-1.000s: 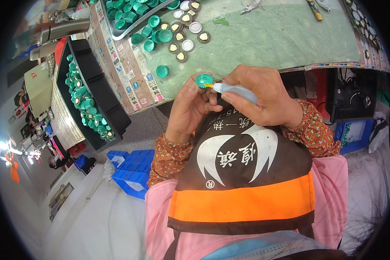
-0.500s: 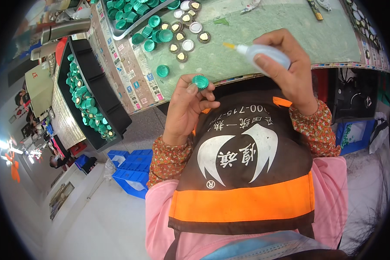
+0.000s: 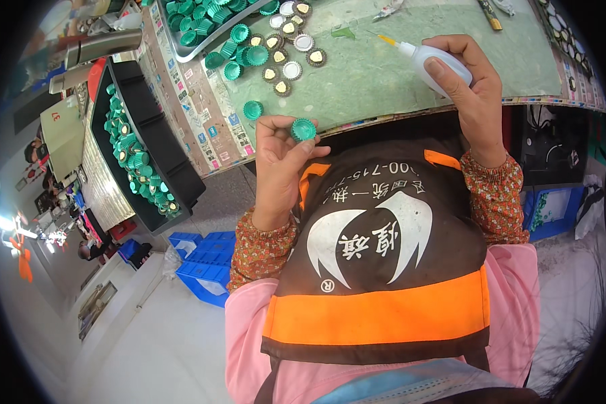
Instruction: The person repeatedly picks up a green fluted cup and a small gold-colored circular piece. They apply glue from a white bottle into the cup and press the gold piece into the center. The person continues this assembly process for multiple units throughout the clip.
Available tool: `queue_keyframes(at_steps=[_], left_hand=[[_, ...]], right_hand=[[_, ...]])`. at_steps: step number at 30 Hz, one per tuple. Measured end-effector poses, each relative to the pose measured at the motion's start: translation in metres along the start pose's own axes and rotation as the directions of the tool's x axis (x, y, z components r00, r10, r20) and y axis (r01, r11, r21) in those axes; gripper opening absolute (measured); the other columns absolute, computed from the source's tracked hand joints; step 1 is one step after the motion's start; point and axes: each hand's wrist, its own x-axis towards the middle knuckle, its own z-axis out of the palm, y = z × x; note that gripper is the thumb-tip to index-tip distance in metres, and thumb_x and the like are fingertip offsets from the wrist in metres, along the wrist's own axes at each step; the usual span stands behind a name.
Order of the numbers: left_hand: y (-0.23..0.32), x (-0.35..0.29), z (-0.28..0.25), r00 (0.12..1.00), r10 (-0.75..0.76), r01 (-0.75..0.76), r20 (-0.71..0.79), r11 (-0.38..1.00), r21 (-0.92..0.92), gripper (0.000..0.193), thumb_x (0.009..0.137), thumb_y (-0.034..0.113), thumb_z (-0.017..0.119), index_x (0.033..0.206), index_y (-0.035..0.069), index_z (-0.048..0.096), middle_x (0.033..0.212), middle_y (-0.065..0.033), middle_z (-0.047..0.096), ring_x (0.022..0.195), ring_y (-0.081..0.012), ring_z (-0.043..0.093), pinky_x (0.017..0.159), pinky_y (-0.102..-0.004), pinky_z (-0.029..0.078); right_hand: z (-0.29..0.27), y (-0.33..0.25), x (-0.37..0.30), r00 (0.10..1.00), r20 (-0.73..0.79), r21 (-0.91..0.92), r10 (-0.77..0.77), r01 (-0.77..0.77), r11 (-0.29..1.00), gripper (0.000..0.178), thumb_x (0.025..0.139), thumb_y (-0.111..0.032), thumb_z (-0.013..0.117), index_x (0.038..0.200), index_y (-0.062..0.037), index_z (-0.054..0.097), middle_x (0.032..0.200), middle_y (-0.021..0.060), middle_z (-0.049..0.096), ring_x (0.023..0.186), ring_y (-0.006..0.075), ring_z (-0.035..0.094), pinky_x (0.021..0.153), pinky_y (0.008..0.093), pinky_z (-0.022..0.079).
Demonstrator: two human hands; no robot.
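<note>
Between the fingers and thumb of my left hand (image 3: 281,156) is a green fluted cap (image 3: 304,130), its hollow side turned up, just off the table's near edge. My right hand (image 3: 470,94) is wrapped round a white squeeze bottle (image 3: 438,66) with a yellow nozzle, held over the table and pointing up to the left. A single green cap (image 3: 253,110) lies on the table near my left hand. Farther back sit loose green caps (image 3: 256,55) beside several dark fluted caps (image 3: 282,87) with pale pieces inside.
A metal tray (image 3: 182,50) heaped with green caps stands at the back left. Left of the table, a black bin (image 3: 175,158) holds more caps. A yellow marker (image 3: 490,15) lies at the back right. Blue crates (image 3: 205,269) rest on the floor.
My right hand has moved the bottle right and a little away from the left hand. My left hand has shifted slightly left, turning the cap, with the thumb now at its near side.
</note>
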Motion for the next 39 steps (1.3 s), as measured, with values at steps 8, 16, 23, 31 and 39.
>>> queue_keyframes(at_steps=[8,16,23,31,39], left_hand=[[0.000,0.001,0.006,0.994,0.103,-0.097,-0.039,0.988,0.116,0.047,0.090,-0.010,0.060,0.130,0.005,0.043,0.125,-0.0127,0.054,0.105,-0.0181,0.061,0.093,-0.0376,0.058],[0.002,0.003,0.005,1.000,0.018,-0.016,-0.007,0.981,0.192,0.057,0.091,-0.009,0.057,0.145,0.002,0.043,0.123,-0.0100,0.055,0.108,-0.0170,0.060,0.096,-0.0360,0.057],[0.012,0.006,0.007,1.000,-0.003,0.006,-0.020,0.989,0.146,0.050,0.098,0.001,0.055,0.146,0.007,0.044,0.122,-0.0089,0.057,0.109,-0.0166,0.060,0.093,-0.0343,0.058],[0.026,0.010,0.003,0.996,0.062,-0.065,0.069,0.997,0.043,0.053,0.101,0.008,0.055,0.151,0.010,0.036,0.102,-0.0056,0.055,0.086,-0.0120,0.057,0.084,-0.0309,0.056],[0.033,0.011,0.004,0.996,-0.002,0.008,0.084,0.998,-0.064,0.056,0.104,0.022,0.052,0.154,0.010,0.031,0.106,-0.0062,0.053,0.089,-0.0131,0.054,0.079,-0.0311,0.053]], right_hand=[[-0.006,0.004,0.006,0.998,-0.053,0.002,-0.020,0.020,1.000,0.026,0.097,-0.022,0.071,0.113,-0.0026,0.066,0.102,-0.0001,0.066,0.091,0.0072,0.060,0.080,0.0228,0.048],[-0.024,0.019,0.017,0.995,-0.042,-0.092,-0.092,0.088,0.992,0.030,0.099,-0.019,0.068,0.122,-0.0017,0.063,0.113,0.0027,0.065,0.103,0.0103,0.060,0.091,0.0254,0.047],[-0.043,0.027,0.035,0.981,-0.053,-0.296,-0.186,0.163,0.941,0.028,0.101,-0.016,0.063,0.125,-0.0011,0.062,0.117,0.0037,0.064,0.107,0.0110,0.058,0.094,0.0257,0.046],[-0.048,0.017,0.061,0.972,0.009,-0.573,-0.235,0.198,0.795,0.025,0.094,-0.020,0.066,0.112,-0.0031,0.064,0.113,0.0146,0.061,0.109,0.0284,0.054,0.094,0.0412,0.041],[-0.029,0.005,0.076,0.863,0.082,-0.858,-0.498,0.316,0.406,0.020,0.086,-0.014,0.068,0.102,-0.0025,0.064,0.100,0.0170,0.057,0.100,0.0374,0.051,0.088,0.0469,0.041]])
